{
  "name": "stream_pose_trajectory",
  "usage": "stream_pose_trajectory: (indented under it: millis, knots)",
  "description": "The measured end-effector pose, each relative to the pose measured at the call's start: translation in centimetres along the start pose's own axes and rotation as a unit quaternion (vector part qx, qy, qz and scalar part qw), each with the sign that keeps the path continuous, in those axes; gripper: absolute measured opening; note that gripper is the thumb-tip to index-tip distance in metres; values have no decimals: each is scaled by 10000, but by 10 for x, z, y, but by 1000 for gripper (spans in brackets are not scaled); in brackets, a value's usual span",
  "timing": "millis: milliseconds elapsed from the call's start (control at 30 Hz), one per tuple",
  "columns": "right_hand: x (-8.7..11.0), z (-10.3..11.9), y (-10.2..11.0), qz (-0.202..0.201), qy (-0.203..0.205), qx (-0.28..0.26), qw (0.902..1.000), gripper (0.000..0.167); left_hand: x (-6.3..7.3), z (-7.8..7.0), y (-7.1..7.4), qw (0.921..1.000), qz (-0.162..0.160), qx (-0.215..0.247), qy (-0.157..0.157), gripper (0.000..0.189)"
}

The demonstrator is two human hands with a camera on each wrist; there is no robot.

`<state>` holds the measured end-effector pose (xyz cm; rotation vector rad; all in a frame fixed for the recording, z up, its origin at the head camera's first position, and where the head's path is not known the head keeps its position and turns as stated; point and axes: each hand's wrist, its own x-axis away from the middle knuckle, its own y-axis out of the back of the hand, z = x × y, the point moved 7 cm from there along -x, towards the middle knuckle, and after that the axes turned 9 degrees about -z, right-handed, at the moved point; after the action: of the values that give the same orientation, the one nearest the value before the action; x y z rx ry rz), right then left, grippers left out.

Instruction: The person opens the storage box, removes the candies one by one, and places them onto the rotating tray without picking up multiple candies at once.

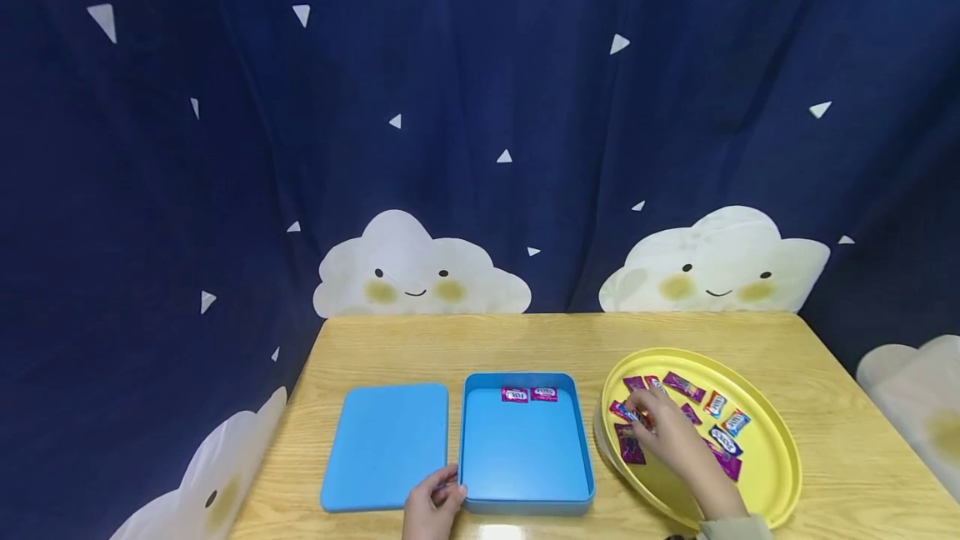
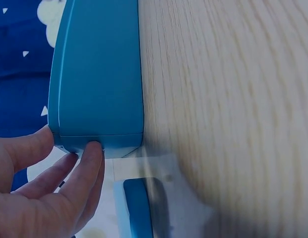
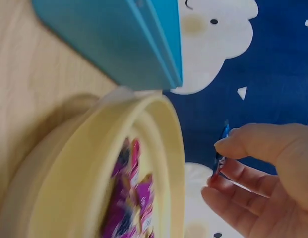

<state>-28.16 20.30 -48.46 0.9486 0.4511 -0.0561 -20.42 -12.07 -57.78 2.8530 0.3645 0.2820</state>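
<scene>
My left hand (image 1: 435,502) holds the near left corner of a shallow blue box (image 1: 525,457). In the left wrist view, the thumb touches the box's rim and the fingertips rest against its outer wall. Two pink wrapped candies (image 1: 514,395) lie side by side along the far inner wall of that box. Over the left part of a round yellow tray (image 1: 780,473), my right hand (image 1: 667,432) pinches a small wrapped candy (image 3: 219,161), blue and red, between thumb and fingers. Several candies in purple, red, blue and white wrappers (image 1: 682,387) lie in the tray.
A flat blue lid (image 1: 390,448) lies on the wooden table (image 1: 420,340), left of the box. The tray's raised rim stands close to the box's right side. Behind the table hangs a dark blue curtain (image 1: 465,65) printed with clouds and triangles.
</scene>
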Motion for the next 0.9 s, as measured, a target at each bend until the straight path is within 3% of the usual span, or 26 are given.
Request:
stream_pose_trajectory:
  millis: [467,600,900]
  knots:
    - [37,-33,-10,719,-623,-81,9954,21,0,-2,1,9998,-20,108,-134,39]
    - [46,-40,-16,1056,-995,-57,9894,21,0,-2,1,9999,-29,95,-86,39]
    - [56,-49,-22,1116,-1227,39,9861,27,0,-2,1,9998,12,63,-198,42]
